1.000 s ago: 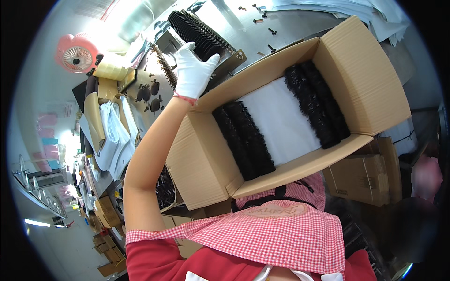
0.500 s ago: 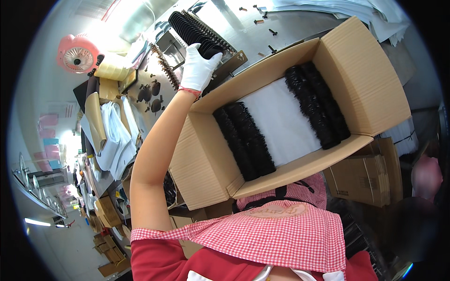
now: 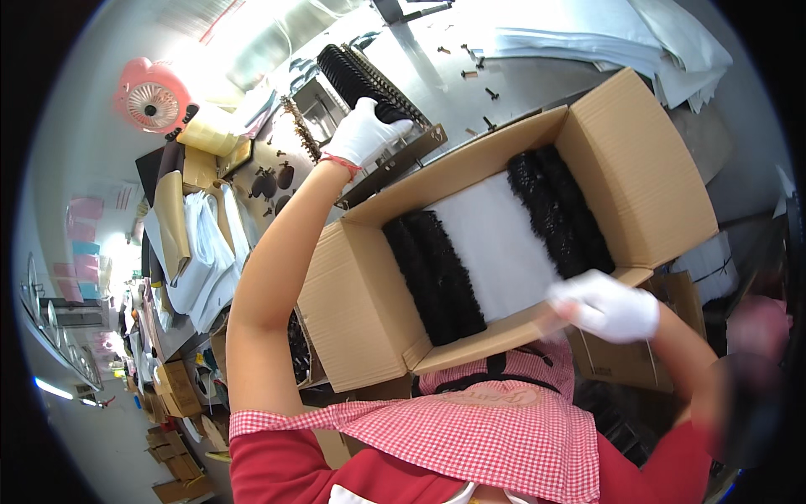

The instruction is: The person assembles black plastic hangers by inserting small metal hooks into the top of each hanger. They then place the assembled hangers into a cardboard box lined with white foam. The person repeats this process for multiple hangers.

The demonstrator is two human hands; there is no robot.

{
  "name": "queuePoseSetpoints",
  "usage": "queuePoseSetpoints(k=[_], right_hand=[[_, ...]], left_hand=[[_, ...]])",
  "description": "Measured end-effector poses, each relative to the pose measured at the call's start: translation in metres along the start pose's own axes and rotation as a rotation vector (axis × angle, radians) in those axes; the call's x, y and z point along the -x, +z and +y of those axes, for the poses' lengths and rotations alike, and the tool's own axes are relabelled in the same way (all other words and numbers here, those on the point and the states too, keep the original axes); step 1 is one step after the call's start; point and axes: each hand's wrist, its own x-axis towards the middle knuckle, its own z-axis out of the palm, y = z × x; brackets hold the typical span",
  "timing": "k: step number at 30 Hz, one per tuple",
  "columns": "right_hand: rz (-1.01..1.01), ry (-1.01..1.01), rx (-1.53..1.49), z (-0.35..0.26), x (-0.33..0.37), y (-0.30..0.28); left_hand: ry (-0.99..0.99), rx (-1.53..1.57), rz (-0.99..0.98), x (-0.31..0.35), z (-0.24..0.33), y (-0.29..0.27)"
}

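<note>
My left hand [image 3: 367, 134], in a white glove, reaches to the back bench. Its fingers and thumb close around the near end of a row of thin black rounded pieces [image 3: 353, 80] standing in a metal rack [image 3: 395, 168]. My right hand [image 3: 606, 307], also gloved, is over the near right rim of an open cardboard box [image 3: 688, 189]; its fingers are smeared by motion. Inside the box, bundles of small black pieces line the left side [image 3: 432, 277] and the right side [image 3: 558, 210]. A white sheet [image 3: 495, 244] lies between them.
Several loose black pieces [image 3: 264, 182] and small screw-like parts [image 3: 492, 93] lie on the metal bench. White sheets [image 3: 579, 34] are stacked at the back right. A pink fan [image 3: 153, 95] stands at the left, above folded papers [image 3: 210, 252]. Flattened cartons [image 3: 625, 361] lean at the right.
My right hand has come into view from the right, to the box's near rim. My left hand stays at the rack's near end. The view has shifted slightly.
</note>
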Motion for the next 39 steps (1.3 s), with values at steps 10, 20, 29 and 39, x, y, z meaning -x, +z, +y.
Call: queuePoseSetpoints(k=[10, 20, 29, 39], right_hand=[[0.566, -0.616, 1.104, -0.003, -0.292, 0.019], [0.350, -0.436, 1.051, -0.019, -0.280, 0.010], [0.946, -0.690, 0.418, -0.018, -0.293, -0.001], [0.595, -0.529, 0.827, -0.020, -0.287, -0.056]], left_hand=[[-0.034, -0.046, -0.031, -0.012, 0.013, 0.002], [0.005, -0.323, -0.013, -0.013, 0.036, 0.016], [0.182, -0.347, -0.042, 0.051, 0.000, -0.033], [-0.028, -0.124, 0.152, -0.022, -0.027, -0.048]])
